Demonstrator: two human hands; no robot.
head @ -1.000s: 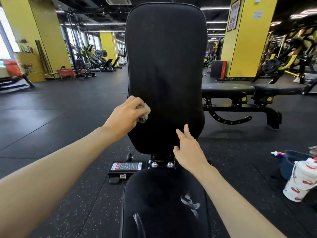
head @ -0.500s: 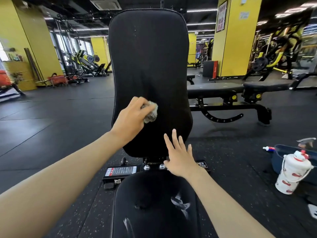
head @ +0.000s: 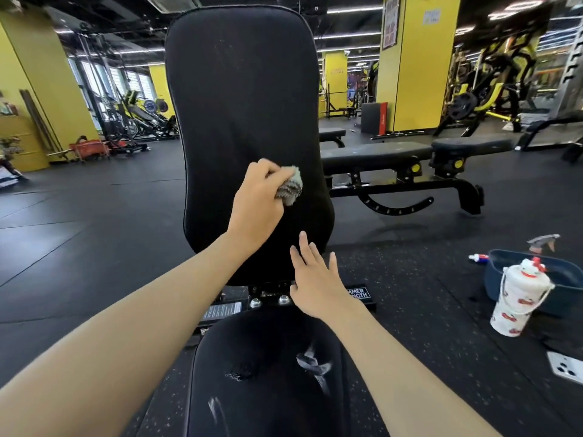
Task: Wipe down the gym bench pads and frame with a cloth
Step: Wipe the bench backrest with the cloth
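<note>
A black upright back pad (head: 243, 105) of the gym bench fills the middle of the view. Below it lies the black seat pad (head: 268, 383), with pale streaks on its surface. My left hand (head: 257, 203) is shut on a balled grey cloth (head: 289, 186) and presses it against the lower right part of the back pad. My right hand (head: 315, 282) rests open, fingers spread, on the bottom right edge of the back pad, just above the frame bolts (head: 269, 300).
A flat black bench (head: 394, 156) stands behind on the right. On the floor at right sit a blue tub (head: 536, 279), a white patterned bottle (head: 517, 298), a grey spray trigger (head: 542, 241) and a phone (head: 566, 367). Yellow pillars and machines stand beyond.
My left hand has swept the cloth rightward across the lower back pad. My right hand has spread its fingers and stayed at the pad's bottom edge. The view has shifted.
</note>
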